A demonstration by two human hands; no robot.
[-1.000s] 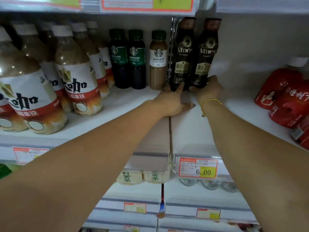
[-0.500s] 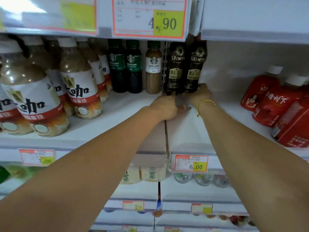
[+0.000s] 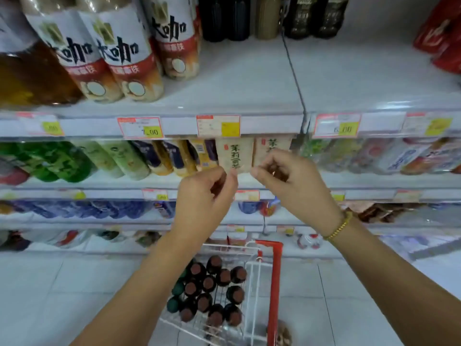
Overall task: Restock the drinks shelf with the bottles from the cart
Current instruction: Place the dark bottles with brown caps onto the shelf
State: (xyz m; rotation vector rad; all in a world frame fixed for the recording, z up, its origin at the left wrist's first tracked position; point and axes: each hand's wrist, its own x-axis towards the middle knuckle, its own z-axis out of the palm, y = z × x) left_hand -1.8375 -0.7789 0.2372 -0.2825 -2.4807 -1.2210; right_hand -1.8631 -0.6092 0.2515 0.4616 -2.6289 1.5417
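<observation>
Hovering mid-frame above the cart (image 3: 274,283) and its brown-capped bottles (image 3: 208,283), left grip (image 3: 204,193) and right grip (image 3: 291,178) are loosely curled, holding nothing.

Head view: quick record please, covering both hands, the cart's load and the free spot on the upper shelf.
left hand: mid-air in front of the shelves, fingers loosely curled, holding nothing
right hand: beside it, likewise empty; bracelet on the wrist
cart: on the floor below the hands, red frame, wire basket
cart bottles: many dark bottles standing upright, mostly brown caps, a few green at the left
shelf bottles: two dark ones at the back
shelf: bare white surface in front of them
</observation>
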